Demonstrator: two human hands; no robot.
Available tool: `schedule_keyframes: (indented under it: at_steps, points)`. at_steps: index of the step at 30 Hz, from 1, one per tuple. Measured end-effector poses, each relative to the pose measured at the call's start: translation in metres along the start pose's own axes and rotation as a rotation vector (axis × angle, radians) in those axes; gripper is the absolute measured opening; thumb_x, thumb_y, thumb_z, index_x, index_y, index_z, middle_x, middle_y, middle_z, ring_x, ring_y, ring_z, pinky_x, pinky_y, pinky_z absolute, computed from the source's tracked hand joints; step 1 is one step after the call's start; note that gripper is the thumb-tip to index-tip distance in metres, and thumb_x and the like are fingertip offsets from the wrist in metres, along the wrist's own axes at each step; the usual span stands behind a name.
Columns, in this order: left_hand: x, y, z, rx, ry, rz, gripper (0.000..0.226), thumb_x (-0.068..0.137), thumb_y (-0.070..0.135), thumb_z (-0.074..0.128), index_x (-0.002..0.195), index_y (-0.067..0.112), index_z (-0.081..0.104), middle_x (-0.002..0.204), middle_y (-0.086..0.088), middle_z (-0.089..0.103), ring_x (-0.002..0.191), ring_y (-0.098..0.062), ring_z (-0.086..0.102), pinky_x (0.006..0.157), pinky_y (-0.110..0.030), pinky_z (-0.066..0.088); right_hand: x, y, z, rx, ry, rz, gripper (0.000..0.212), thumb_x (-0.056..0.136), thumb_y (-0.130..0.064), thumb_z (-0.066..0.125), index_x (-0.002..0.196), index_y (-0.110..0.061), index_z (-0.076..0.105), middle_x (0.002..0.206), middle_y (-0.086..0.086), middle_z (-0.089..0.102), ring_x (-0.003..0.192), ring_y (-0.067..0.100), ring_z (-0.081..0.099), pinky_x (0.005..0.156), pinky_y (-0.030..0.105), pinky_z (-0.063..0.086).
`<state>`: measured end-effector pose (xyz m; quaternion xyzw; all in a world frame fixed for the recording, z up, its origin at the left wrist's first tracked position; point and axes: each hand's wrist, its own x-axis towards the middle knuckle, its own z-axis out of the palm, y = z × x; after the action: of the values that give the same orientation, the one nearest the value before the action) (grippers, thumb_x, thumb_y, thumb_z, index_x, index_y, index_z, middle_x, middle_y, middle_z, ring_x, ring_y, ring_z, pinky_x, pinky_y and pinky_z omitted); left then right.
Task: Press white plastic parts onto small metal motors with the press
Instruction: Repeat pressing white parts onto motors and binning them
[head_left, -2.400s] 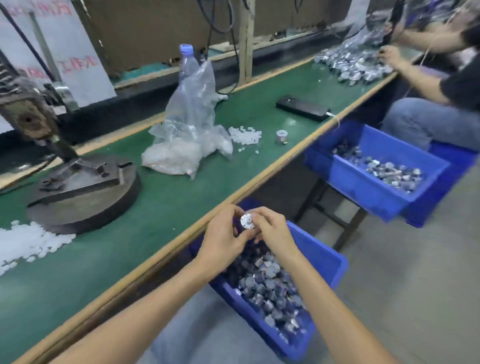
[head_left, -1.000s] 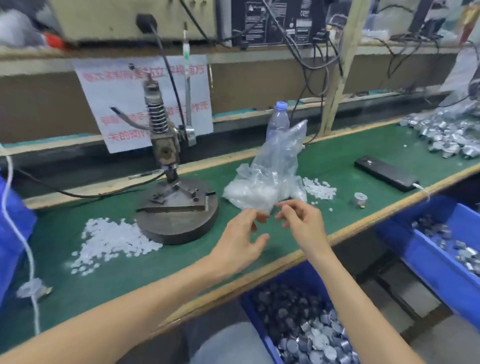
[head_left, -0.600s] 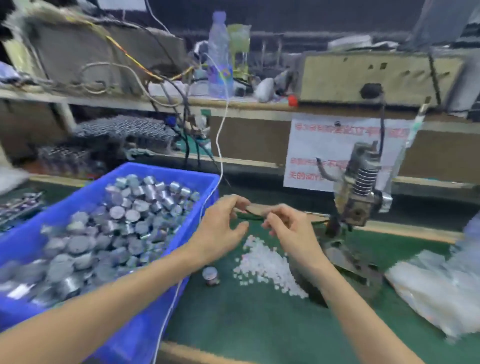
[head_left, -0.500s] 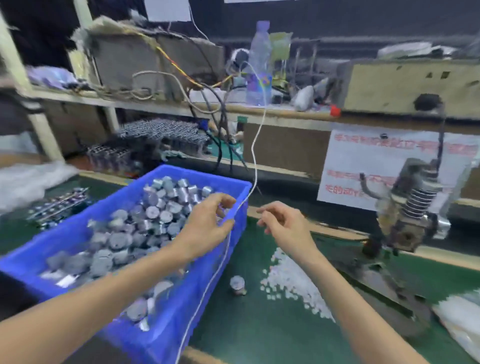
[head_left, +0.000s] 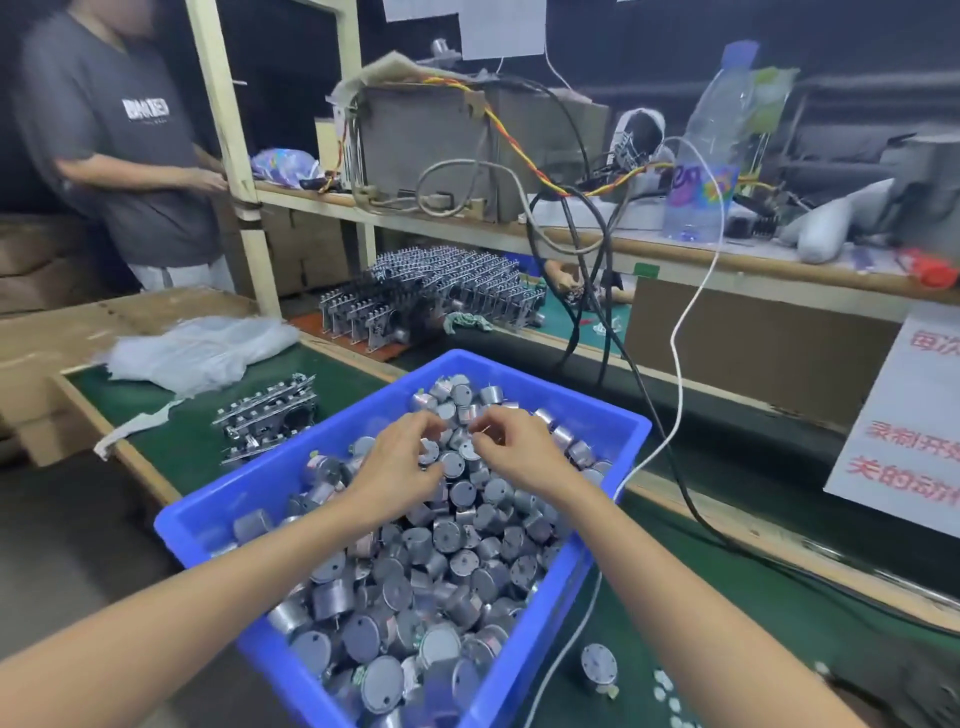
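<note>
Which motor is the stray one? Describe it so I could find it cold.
Start at the blue bin heaped with metal motors. Just off its near right corner, on the green mat past the white cable, stands the lone motor. It is the only loose one outside the bin.

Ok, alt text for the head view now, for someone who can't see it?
The left hand and right hand reach into a blue bin heaped with small metal motors on a green bench; whether they grip one is unclear. One loose motor sits on the bench beside the bin, and another person stands far left.
</note>
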<state>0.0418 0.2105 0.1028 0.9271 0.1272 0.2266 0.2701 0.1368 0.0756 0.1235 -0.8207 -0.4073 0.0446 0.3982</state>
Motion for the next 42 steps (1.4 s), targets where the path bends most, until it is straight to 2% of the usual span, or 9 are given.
schedule_keyframes:
  at_steps: [4,8,14,18,24,29,33,36,42]
  points:
    - [0.01,-0.009,0.007,0.0,0.005,-0.043,0.039,0.078,0.006,0.061,0.115,0.015,0.054,0.116,-0.001,0.058,0.095,-0.011,0.047,0.08,-0.019,0.034,0.023,0.002,0.015,-0.263,-0.182,-0.036,0.022,0.089,-0.015,0.054,0.109,-0.008,0.059,0.101,0.007,0.064,0.095,0.024,0.059,0.081,0.034,0.048]
    - [0.012,-0.018,0.014,0.016,0.002,-0.099,0.042,0.077,0.005,0.061,0.117,0.014,0.053,0.12,-0.001,0.057,0.105,-0.014,0.05,0.077,-0.014,0.028,0.04,-0.002,0.029,-0.72,-0.319,-0.163,0.035,0.093,-0.022,0.049,0.124,-0.005,0.049,0.122,0.015,0.052,0.113,0.031,0.052,0.081,0.037,0.042]
    - [0.011,-0.023,0.015,0.023,0.004,-0.11,0.045,0.077,0.005,0.06,0.12,0.015,0.05,0.122,0.0,0.054,0.101,-0.011,0.044,0.075,-0.013,0.025,0.051,0.003,0.044,-0.941,-0.409,-0.202,0.048,0.094,-0.028,0.055,0.135,-0.006,0.042,0.136,0.012,0.041,0.128,0.028,0.037,0.094,0.043,0.042]
    - [0.01,-0.019,0.014,0.024,-0.012,-0.134,0.047,0.077,0.005,0.059,0.121,0.017,0.049,0.123,0.002,0.053,0.106,-0.014,0.046,0.082,-0.021,0.032,0.052,0.009,0.042,-0.833,-0.413,-0.201,0.04,0.092,-0.026,0.055,0.127,-0.007,0.048,0.131,0.01,0.047,0.125,0.027,0.04,0.093,0.042,0.041]
    - [0.006,-0.012,0.009,0.009,-0.019,-0.117,0.046,0.078,0.005,0.061,0.121,0.016,0.05,0.12,0.003,0.053,0.096,-0.008,0.043,0.078,-0.018,0.029,0.041,0.006,0.031,-0.471,-0.356,-0.151,0.028,0.088,-0.021,0.058,0.11,-0.007,0.053,0.104,0.01,0.058,0.097,0.026,0.055,0.075,0.035,0.044]
    - [-0.002,0.012,0.008,-0.081,-0.017,-0.034,0.035,0.08,0.003,0.06,0.113,0.013,0.054,0.105,0.004,0.058,0.092,-0.017,0.056,0.077,-0.022,0.04,0.008,0.005,0.003,-0.124,-0.164,-0.119,0.022,0.088,-0.025,0.06,0.105,-0.013,0.054,0.083,-0.003,0.056,0.075,0.012,0.052,0.067,0.029,0.043]
    - [-0.011,0.052,0.016,-0.176,0.006,0.085,0.037,0.077,-0.001,0.061,0.111,0.013,0.056,0.095,0.006,0.06,0.084,-0.008,0.054,0.072,-0.01,0.038,-0.031,0.011,-0.03,-0.003,0.0,-0.081,0.016,0.088,-0.029,0.061,0.099,-0.025,0.05,0.068,-0.011,0.051,0.057,-0.001,0.046,0.055,0.014,0.034]
    - [-0.016,0.087,0.031,-0.238,-0.012,0.15,0.04,0.077,-0.002,0.062,0.115,0.009,0.056,0.103,-0.001,0.063,0.09,-0.015,0.057,0.082,-0.02,0.042,-0.067,0.022,-0.059,0.0,0.113,-0.015,0.018,0.088,-0.028,0.063,0.103,-0.021,0.055,0.067,-0.009,0.053,0.055,0.003,0.045,0.057,0.017,0.035]
    - [-0.035,0.153,0.085,-0.314,-0.141,0.296,0.044,0.076,0.001,0.062,0.118,0.012,0.054,0.104,0.006,0.057,0.085,-0.011,0.051,0.077,-0.014,0.035,-0.176,0.059,-0.108,0.091,0.291,0.139,0.01,0.089,-0.032,0.062,0.092,-0.038,0.055,0.072,0.0,0.062,0.059,0.01,0.051,0.059,0.02,0.042]
